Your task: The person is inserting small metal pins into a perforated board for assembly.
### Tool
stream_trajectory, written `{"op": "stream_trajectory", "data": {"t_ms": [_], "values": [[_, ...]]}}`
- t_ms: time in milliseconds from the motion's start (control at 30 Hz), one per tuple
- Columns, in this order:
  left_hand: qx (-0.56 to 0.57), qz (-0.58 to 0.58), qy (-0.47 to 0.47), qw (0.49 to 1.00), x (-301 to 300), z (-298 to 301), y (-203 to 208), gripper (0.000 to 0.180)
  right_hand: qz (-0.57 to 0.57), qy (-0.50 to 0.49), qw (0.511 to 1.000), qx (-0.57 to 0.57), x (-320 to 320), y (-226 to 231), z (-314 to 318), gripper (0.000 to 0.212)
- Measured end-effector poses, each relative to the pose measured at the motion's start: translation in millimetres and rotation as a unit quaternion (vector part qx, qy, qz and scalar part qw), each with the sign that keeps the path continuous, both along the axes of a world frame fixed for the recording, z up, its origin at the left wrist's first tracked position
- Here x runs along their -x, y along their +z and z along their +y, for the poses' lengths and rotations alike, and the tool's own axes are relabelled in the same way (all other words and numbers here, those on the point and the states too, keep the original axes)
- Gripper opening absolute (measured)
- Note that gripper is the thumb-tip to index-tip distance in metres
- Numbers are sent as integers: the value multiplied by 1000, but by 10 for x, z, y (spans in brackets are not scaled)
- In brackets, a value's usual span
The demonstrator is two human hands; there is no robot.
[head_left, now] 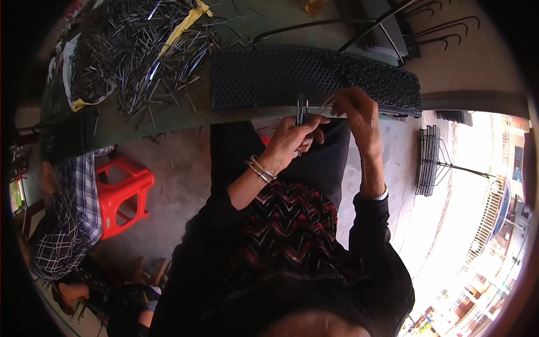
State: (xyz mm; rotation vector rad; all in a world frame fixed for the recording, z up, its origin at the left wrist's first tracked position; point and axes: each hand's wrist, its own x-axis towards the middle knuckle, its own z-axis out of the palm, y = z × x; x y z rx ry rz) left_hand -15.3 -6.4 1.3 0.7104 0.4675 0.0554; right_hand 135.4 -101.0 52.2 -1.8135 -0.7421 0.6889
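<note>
My left hand (pixel 289 140) is closed around several thin metal rods (pixel 301 109), which stick up past the fingers. To its right, my right hand (pixel 359 115) has its fingers pinched together. A thin shiny streak at those fingertips looks like another metal rod (pixel 325 105), smeared by motion. Both hands are at the near edge of a long black tray (pixel 264 78) full of small round holes. Short dark rod ends stand thickly in the tray's right part, while bare holes show in its left part.
A large heap of loose metal rods (pixel 129 50) with a yellow strip (pixel 185 25) lies on the green table (pixel 185 115), left of the tray. Bent black bars (pixel 314 23) stand behind it. A red stool (pixel 126 191) and a person in a checked sleeve (pixel 59 241) are at the left.
</note>
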Motion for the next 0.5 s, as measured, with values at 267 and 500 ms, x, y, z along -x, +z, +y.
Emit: {"op": "stream_trajectory", "data": {"t_ms": [267,500], "values": [[47,25,16,998,-98,-8,-36,31,-247,-190,948,-66,-234,-136,114,12],[109,10,14,994,-119,-31,-145,31,-356,-187,915,-9,-306,-311,198,7]]}}
